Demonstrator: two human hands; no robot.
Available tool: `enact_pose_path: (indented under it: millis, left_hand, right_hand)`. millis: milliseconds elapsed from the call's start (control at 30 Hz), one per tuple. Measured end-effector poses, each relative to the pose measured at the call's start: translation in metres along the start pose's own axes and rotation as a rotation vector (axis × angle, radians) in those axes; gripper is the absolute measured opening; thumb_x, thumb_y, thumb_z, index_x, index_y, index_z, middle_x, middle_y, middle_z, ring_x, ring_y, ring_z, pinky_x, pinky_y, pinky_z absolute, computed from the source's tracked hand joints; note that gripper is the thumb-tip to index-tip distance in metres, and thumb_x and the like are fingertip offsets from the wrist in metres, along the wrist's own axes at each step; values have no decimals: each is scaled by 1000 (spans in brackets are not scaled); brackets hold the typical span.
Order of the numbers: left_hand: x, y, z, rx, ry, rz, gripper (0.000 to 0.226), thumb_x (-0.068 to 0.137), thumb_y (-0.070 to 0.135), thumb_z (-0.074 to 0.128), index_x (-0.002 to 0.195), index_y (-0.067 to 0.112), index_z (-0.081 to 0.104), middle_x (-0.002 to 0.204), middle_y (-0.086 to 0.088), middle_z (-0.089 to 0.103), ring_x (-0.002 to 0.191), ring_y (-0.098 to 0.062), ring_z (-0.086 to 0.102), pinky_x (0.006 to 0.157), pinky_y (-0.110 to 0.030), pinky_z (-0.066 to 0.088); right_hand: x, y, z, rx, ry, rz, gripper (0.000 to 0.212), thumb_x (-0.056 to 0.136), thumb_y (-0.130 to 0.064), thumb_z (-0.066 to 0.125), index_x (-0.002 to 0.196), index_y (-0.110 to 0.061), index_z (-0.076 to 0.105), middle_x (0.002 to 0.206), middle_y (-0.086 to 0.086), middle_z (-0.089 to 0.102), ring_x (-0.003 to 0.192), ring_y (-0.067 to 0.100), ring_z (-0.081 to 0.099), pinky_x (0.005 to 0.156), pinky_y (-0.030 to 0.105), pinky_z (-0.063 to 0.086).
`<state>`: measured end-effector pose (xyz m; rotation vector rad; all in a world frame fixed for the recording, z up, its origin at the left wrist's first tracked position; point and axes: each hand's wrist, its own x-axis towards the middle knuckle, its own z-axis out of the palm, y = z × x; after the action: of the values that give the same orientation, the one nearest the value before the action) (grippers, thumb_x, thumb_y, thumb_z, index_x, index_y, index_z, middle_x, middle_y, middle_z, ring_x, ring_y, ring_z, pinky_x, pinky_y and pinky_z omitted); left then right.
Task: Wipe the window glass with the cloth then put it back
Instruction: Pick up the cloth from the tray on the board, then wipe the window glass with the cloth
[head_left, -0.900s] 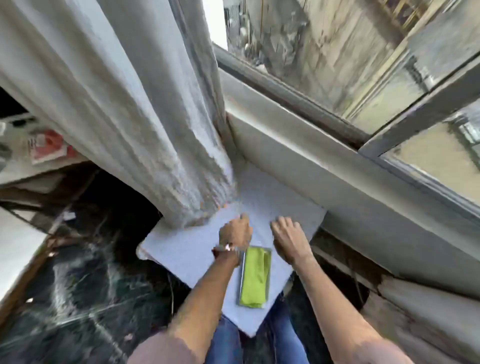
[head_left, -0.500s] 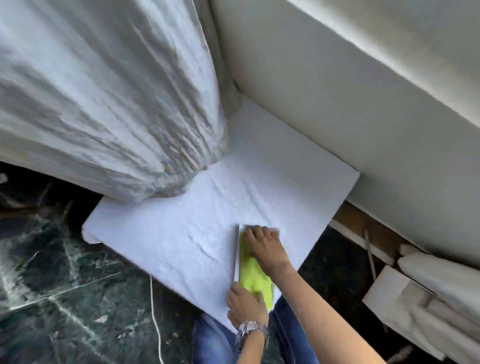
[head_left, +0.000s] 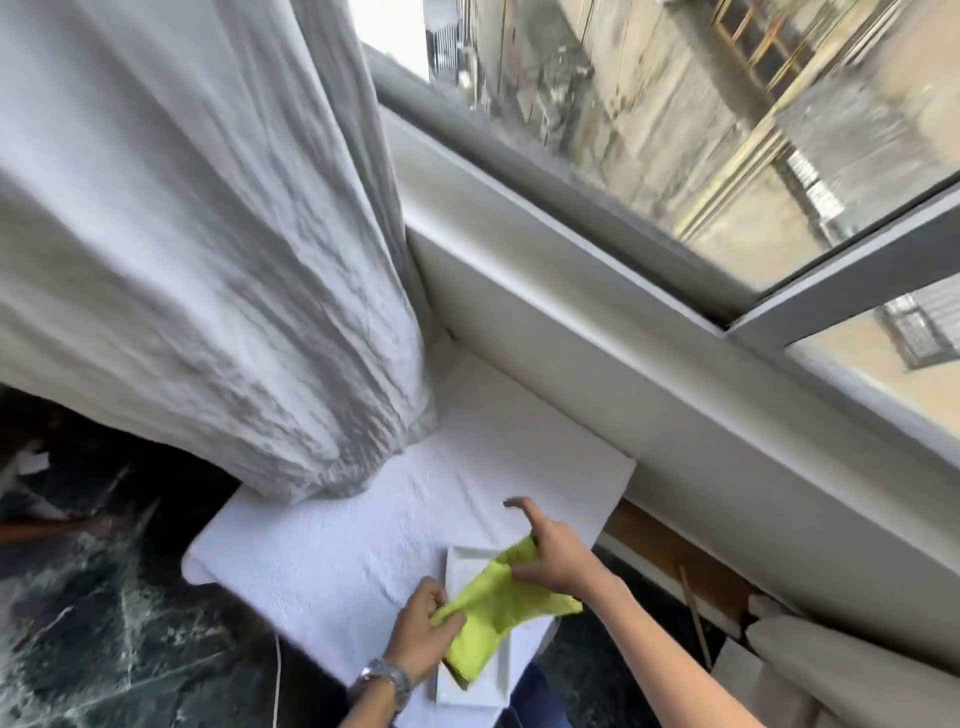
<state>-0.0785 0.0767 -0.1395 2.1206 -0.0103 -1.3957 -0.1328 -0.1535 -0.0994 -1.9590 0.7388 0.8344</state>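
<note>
A yellow-green cloth (head_left: 496, 613) is partly lifted off a white rectangular tray (head_left: 465, 564) that lies on a white towel-covered surface (head_left: 363, 551). My left hand (head_left: 421, 631), with a wristwatch, pinches the cloth's near-left corner. My right hand (head_left: 553, 553) grips the cloth's far end between thumb and fingers, its forefinger sticking out. The cloth's lower part still droops onto the tray. The window glass (head_left: 675, 104) fills the upper right, behind a grey frame (head_left: 597, 228).
A pale grey curtain (head_left: 208, 234) hangs at the left, its hem resting on the towel surface. A white sill and wall (head_left: 649, 374) run below the window. Dark green marble floor (head_left: 104, 623) lies at the left; wooden scraps and white boards (head_left: 810, 670) sit at the lower right.
Both hands went from resting on the towel to the folded cloth on the tray, then took hold of it; now its ends are raised and it is unfolding. My view has tilted back up to the window.
</note>
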Motion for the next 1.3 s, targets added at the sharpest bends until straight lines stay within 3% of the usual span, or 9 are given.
enact_pose_path:
  millis: [100,233,367,567,667,833,967,1133,1300]
  left_hand:
    - [-40,85,-52,-162,-9,170,33,80,-4,80,95,13,56,85,-5,63,71,-13,59,63,-19,51]
    - [-104,243,-97,-10,-129,550,39,72,13,92,99,17,64,90,2,73,83,-5,67,80,-23,55]
    - [-185,394,-145,237,-190,840,45,72,9,91,108,7,63,77,7,71,74,-2,64,71,-20,52]
    - [-325,555,-201,434,229,1286,49,70,31,93,108,21,63,92,6,75,81,-7,72,77,-25,61]
    - [-382,610,-221,297,392,1548,47,77,33,88,113,16,62,98,1,75,89,-9,74,81,-18,61]
    - [-455,688,-276,63,817,1956,29,97,26,68,115,5,60,108,-7,71,97,-19,71,85,-33,61]
    - [-480,748,-341,180,1270,1989,42,99,22,62,129,-5,55,128,-23,62,121,-31,59,104,-37,47]
    - [-457,806,-404,445,1305,1767,74,104,46,28,162,3,12,173,-15,8,162,-29,8,132,-51,16]
    - [-407,840,-420,488,1244,1748,79,93,71,-9,160,29,-16,170,3,-25,161,-19,-13,128,-63,-7]
  right_hand:
    - [-52,-20,-65,-189,-65,74,48,78,-32,82,123,-25,64,121,9,68,118,28,61,90,34,52]
    - [-117,-76,-127,-68,38,-193,99,64,-37,98,147,-23,46,154,0,38,148,19,23,123,37,26]
    - [-181,-129,-188,560,207,-492,48,75,-25,93,119,-19,72,109,-3,76,102,10,64,90,30,53]
    - [-271,-225,-292,717,941,-758,31,93,-35,76,122,-35,64,109,-6,76,98,10,70,86,37,58]
    - [-320,-279,-354,502,1405,-842,52,103,-15,63,145,-36,41,129,-4,65,100,17,67,83,35,57]
    - [-406,-349,-450,-121,2190,-661,42,101,-11,58,141,-26,59,123,11,57,80,34,65,55,42,56]
    - [-429,-372,-497,-316,2318,-225,67,75,-1,56,140,-14,61,134,19,43,113,38,43,92,54,35]
    - [-404,-405,-500,-196,2275,-155,71,77,13,71,144,7,50,151,28,46,141,42,39,119,59,31]
    - [-388,-424,-516,-69,2278,-168,70,104,-40,33,154,9,31,165,28,19,156,38,13,128,56,1]
